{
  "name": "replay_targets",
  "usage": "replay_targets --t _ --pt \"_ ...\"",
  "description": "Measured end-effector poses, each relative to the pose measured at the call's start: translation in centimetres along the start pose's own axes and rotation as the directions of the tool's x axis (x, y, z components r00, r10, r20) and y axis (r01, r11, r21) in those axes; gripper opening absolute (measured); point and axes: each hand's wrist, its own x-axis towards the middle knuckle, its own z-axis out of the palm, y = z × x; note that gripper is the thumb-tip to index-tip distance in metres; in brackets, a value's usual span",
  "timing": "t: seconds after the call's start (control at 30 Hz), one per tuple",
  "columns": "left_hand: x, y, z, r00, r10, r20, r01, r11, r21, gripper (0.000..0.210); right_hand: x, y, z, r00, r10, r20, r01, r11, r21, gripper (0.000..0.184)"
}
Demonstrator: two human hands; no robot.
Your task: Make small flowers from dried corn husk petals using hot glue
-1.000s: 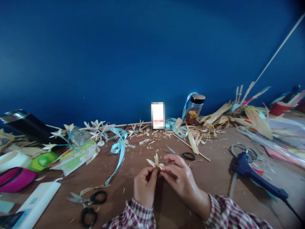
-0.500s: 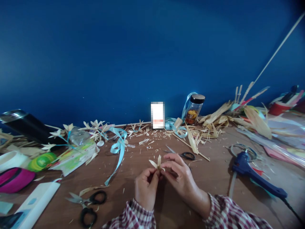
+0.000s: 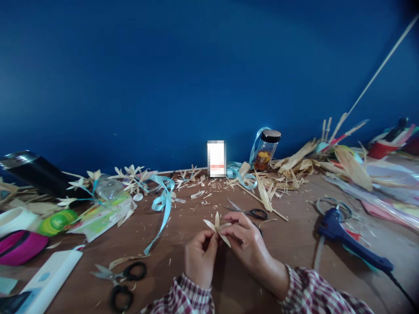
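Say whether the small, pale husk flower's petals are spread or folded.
Spread: its slender petals point different ways, the left hand pinching their base.

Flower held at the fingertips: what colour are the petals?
Pale cream, straw-like, on the flower; best seen in the head view.

On the left of the brown bench [image 3: 157,283], a black bottle [image 3: 46,176] lies tilted behind a round yellow-green object [image 3: 59,221], a magenta item [image 3: 24,248] with a dark band and a white power strip [image 3: 54,275]. Near the blue wall [image 3: 163,65], a clear jar [image 3: 263,152] with a black lid holds orange and yellow contents. Toward the right, a dark blue glue gun [image 3: 358,250] with a black cord lies well apart from a red container [image 3: 381,149] holding several long objects.
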Motion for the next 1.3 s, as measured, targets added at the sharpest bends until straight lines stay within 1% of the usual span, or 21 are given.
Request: replay_targets --t 0.4,0.67,0.8,0.97,1.07,1.3 --pt "0.0 -0.2 0.0 1.0 -0.014 -0.015 0.014 1.0 -0.005 0.02 -0.2 0.3 0.0 1.0 -0.021 0.005 0.021 1.0 -0.016 0.019" --pt "0.0 0.2 -0.2 0.999 -0.033 0.017 0.034 0.999 -0.026 0.019 -0.1 0.1 -0.1 1.0 0.007 0.008 -0.007 1.0 -0.01 0.016" --pt "0.1 -0.2 -0.2 0.998 -0.05 0.03 0.05 0.999 -0.02 0.021 0.0 0.1 -0.3 0.999 0.028 0.02 -0.028 1.0 -0.004 0.013" --pt "0.2 -1.0 -0.1 0.994 -0.094 0.051 0.098 0.992 -0.082 0.022 -0.1 0.3 -0.2 0.999 0.045 0.026 -0.045 0.999 -0.004 0.016" --pt "0.1 -1.0 0.0 0.994 -0.104 0.039 0.107 0.99 -0.088 0.022 -0.2 0.4 -0.1 0.999 0.044 0.023 -0.044 0.999 0.002 0.017" --pt "0.1 -0.6 0.2 0.997 -0.071 -0.011 0.07 0.996 -0.062 0.022 0.0 0.2 -0.1 0.999 0.051 0.012 -0.051 0.999 0.013 0.014"
